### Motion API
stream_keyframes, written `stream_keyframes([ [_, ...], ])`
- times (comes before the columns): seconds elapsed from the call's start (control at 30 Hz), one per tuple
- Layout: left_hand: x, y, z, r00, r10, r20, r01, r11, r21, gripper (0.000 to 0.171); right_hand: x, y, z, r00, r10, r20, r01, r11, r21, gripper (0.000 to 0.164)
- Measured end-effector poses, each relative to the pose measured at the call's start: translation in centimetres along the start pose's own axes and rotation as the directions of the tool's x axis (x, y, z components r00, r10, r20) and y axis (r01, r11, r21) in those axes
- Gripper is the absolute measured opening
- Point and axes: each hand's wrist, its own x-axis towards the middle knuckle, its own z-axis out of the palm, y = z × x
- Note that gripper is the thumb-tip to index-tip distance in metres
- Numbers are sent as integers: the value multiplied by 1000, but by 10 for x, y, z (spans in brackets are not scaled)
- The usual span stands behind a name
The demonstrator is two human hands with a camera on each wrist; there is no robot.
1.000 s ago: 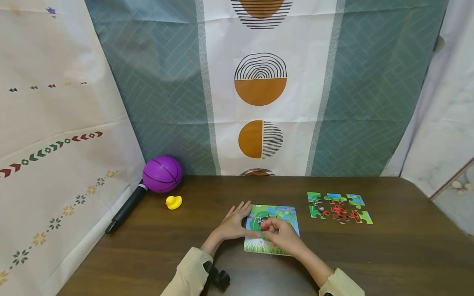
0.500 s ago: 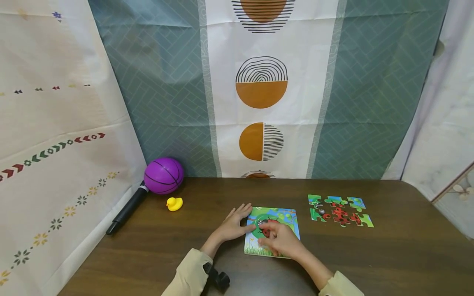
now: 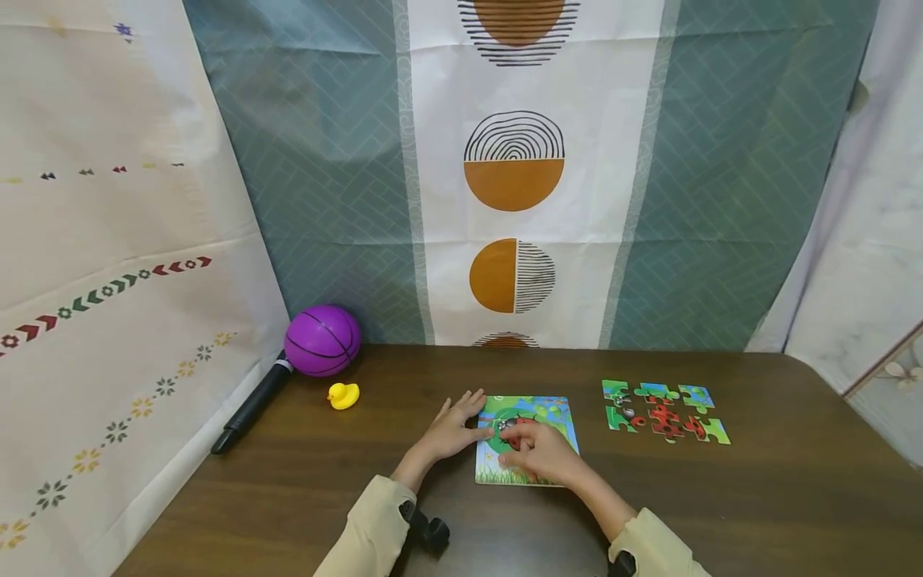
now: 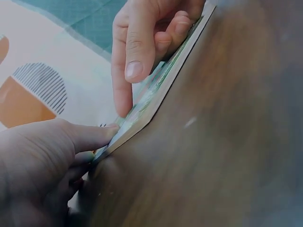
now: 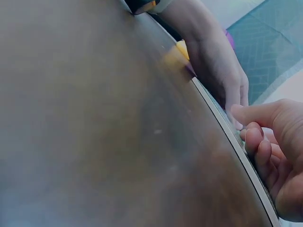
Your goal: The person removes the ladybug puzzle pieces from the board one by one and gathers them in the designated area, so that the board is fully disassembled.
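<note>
Steadying, seemingly, the square, green-and-blue ladybird board (image 3: 530, 409), the left hand (image 3: 449, 433) spreads wide; the right hand (image 3: 542, 453), narrowly parted, pinches nothing visible.

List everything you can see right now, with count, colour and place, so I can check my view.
Picture board: one, blue and green with a red ladybug, table centre
Puzzle pieces: six, as best I can tell, green, blue and red, right of the board
Ball: one, purple with black lines, table's far left
Toy duck: one, yellow, in front of the ball
Rod: one, black, along the left side
Table: one, brown, underneath
Back cloth: one, teal and white with orange circles, behind
Left cloth: one, cream, patterned, left
Sleeves: two, cream, near edge
Left hand: one, bare, at the board's left edge
Right hand: one, bare, over the board
</note>
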Motion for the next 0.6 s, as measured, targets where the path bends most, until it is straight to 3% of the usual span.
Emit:
stream_keyframes([
  [0.3, 10, -14, -4, 999, -23, -37, 21, 999, -49, 64, 21, -4, -1, 998, 14, 61, -19, 997, 76, 38],
  [0.6, 13, -11, -4, 999, -29, -40, 27, 998, -55, 65, 24, -7, -11, 982, 61, 177, -93, 979, 181, 46],
])
